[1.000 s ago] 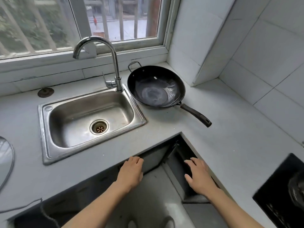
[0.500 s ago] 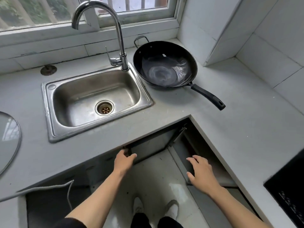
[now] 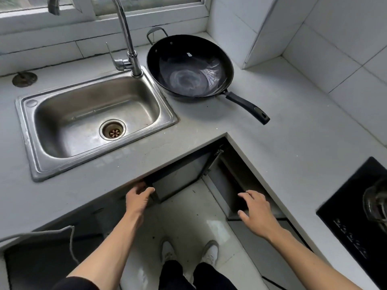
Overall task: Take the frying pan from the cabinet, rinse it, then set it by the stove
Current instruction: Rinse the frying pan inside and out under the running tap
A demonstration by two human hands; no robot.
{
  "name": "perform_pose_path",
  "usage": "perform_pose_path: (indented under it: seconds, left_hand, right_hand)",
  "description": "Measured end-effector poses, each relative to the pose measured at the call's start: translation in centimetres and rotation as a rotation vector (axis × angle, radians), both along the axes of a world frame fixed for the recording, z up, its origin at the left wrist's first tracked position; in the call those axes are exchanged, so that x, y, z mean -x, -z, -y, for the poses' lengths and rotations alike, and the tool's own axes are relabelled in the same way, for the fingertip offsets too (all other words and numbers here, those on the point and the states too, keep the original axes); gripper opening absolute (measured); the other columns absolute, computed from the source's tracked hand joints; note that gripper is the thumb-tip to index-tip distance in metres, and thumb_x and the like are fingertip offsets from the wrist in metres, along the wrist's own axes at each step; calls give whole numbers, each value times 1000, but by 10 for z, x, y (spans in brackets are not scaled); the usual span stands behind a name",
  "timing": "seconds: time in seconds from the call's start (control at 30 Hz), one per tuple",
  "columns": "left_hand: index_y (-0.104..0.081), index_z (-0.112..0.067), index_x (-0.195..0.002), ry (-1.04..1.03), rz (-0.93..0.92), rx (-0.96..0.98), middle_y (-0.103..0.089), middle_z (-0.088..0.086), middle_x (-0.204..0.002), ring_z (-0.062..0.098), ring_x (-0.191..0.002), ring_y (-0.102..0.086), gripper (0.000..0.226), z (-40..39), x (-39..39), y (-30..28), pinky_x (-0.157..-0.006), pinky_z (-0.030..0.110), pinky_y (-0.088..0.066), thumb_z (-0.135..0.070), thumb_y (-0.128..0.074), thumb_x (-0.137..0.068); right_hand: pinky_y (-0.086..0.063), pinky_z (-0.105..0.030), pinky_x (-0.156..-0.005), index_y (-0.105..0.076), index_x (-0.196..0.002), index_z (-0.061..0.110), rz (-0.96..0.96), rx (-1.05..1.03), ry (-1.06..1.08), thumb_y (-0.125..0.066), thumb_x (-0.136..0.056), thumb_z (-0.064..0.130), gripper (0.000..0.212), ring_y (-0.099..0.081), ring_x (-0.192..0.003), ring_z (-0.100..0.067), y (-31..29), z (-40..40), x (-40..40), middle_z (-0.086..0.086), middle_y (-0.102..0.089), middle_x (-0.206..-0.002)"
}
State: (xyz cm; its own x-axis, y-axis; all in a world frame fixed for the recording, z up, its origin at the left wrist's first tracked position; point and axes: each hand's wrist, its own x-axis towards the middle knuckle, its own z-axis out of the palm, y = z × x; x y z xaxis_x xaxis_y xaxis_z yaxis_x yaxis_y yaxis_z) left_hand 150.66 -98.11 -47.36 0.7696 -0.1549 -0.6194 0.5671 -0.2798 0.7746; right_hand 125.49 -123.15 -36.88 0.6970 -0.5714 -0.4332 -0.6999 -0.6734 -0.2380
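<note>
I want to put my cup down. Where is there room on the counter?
Bare counter lies between the frying pan and the stove, and in front of the sink. It's tight between sink and pan.

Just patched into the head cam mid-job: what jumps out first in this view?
The black frying pan sits on the counter right of the steel sink, its handle pointing toward the black stove at the right edge. Below the counter, the left hand grips the edge of an open cabinet door, while the right hand hovers spread.
</note>
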Motion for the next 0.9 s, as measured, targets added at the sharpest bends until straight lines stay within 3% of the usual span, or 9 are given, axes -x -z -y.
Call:
perform_pose_path:
  seconds: [0.13, 0.23, 0.33, 0.43, 0.5, 0.6, 0.77, 0.9]
  left_hand:
    - [-73, -12, -84, -23, -37, 60, -70, 3, -90, 17, -89, -62, 15, 0, 13, -9, -86, 40, -52, -26, -77, -80]
    - [-73, -10, -64, 28, -127, 19, -69, 3, -71, 18, -78, -62, 20, 3, 26, -11, -81, 36, -51, -20, -77, -80]
    - [-74, -12, -82, 234, -88, -9, -72, 4, -86, 18, -87, -63, 2, 15, 43, -15, -77, 33, -53, -10, -74, -82]
    - [-73, -17, -89, 460, 85, -27, -72, 0, -90, 12, -82, -65, 20, 36, 66, -19, -67, 18, -51, 1, -65, -86]
    - [-74, -17, -81, 501, 87, -43, -74, -2, -78, 10, -70, -65, 23, 51, 81, -20, -63, 21, -52, 4, -65, -83]
    - [-73, -12, -77, 499, -68, -13, -69, -1, -65, 18, -57, -56, 21, 66, 96, -19, -53, 26, -47, 3, -63, -86]
    - [-69, -2, -89, 537, -311, 96, -59, 9, -68, 15, -54, -50, 16, 92, 125, -29, -52, 24, -41, -9, -56, -95]
    - [-64, 5, -98, 555, -424, 106, -61, 8, -66, 15, -50, -55, 18, 119, 152, -32, -48, 22, -43, 10, -50, -90]
  right_hand:
    - [-27, -38, -115, -42, -140, 20, 38, -11, 51, -60, -88, 30, 56, -26, -139, -22, -2, 10, 9, -5, -36, -148]
    - [-28, -38, -115, -44, -139, 21, 51, -23, 68, -61, -88, 31, 54, -27, -139, -23, -1, 15, 14, -6, -37, -147]
    - [-28, -38, -115, -44, -138, 22, 55, -32, 73, -61, -88, 33, 54, -27, -139, -22, -1, 18, 20, -5, -36, -147]
    - [-29, -38, -115, -44, -138, 22, 73, -19, 81, -61, -89, 33, 54, -28, -138, -21, -3, 23, 27, -4, -37, -147]
    - [-29, -38, -114, -44, -138, 20, 96, -4, 85, -61, -89, 32, 53, -30, -137, -21, -6, 29, 33, -4, -39, -146]
    - [-28, -35, -113, -44, -139, 17, 136, 19, 104, -60, -90, 28, 53, -31, -136, -21, -10, 41, 42, -6, -39, -145]
    - [-22, -35, -115, -36, -144, 13, 119, 65, 179, -57, -92, 24, 57, -24, -140, -26, -10, 60, 63, -12, -31, -151]
    - [-16, -37, -118, -26, -150, 15, 30, 68, 242, -51, -95, 22, 61, -7, -145, -29, -4, 72, 80, -14, -10, -159]
